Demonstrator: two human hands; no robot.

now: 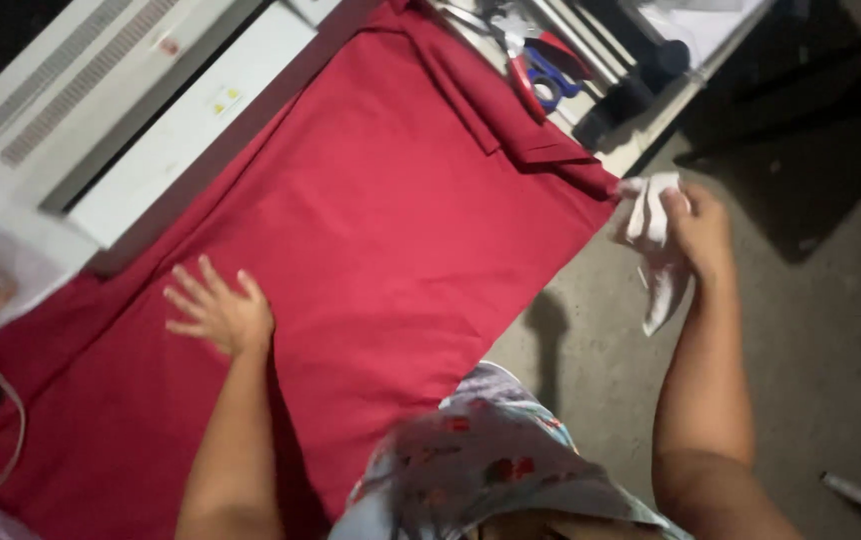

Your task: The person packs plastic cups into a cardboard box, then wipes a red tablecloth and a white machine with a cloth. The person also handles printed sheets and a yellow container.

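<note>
Red cloth (391,220) lies spread across the surface, one folded band near its far edge, its near edge hanging over the side. Left hand (219,312) rests flat on the cloth, fingers spread, holding nothing. Right hand (696,228), off the corner, has its grip closed on a small white scrap (651,215). The cloth looks light, soft and limp, likely to wrinkle; best taken at an edge or corner. Scissors (536,65) lie beyond it.

The cloth (391,230) is plain deep red. The rag (656,250) is white. The scissors (536,70) have red and blue handles. The machine (121,100) is off-white, the floor (831,330) grey, and the shirt (481,460) pale with red motifs
</note>
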